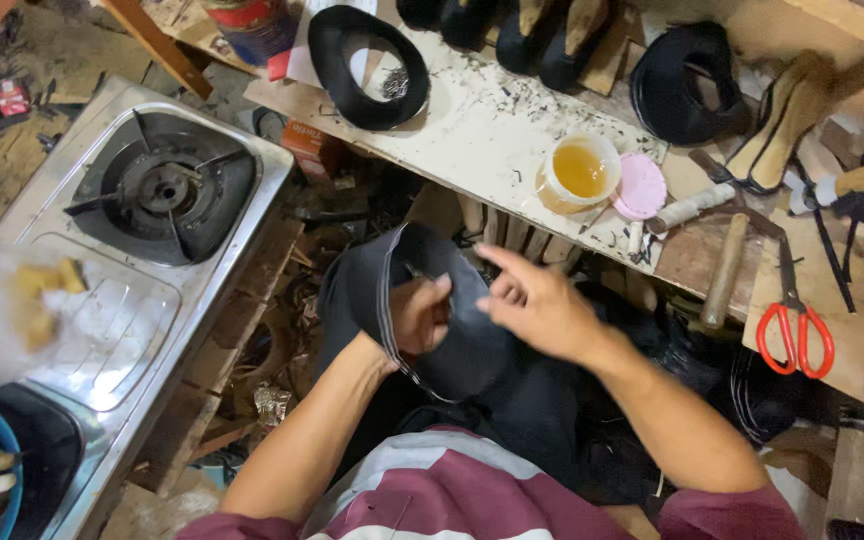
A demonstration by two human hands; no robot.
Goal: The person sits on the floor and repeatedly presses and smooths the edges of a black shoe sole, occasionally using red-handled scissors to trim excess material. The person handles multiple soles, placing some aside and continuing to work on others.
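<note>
1. Both bare forearms reached forward from short maroon-and-white striped sleeves and met in front of the body.
2. The left hand (420, 315) was curled, fingers bent inward in a grip, knuckles toward the camera.
3. The right hand (537, 305) lay just beside it, back upward, index finger stretched out to the left, the other fingers loosely bent.
4. The right wrist was bent slightly inward.

stove: gas burner (164, 187) left of workbench (492, 130)
on bench: glue cup (580, 170), lid (640, 186) just right
further right: hammer (727, 268), then scissors (795, 322)
</note>
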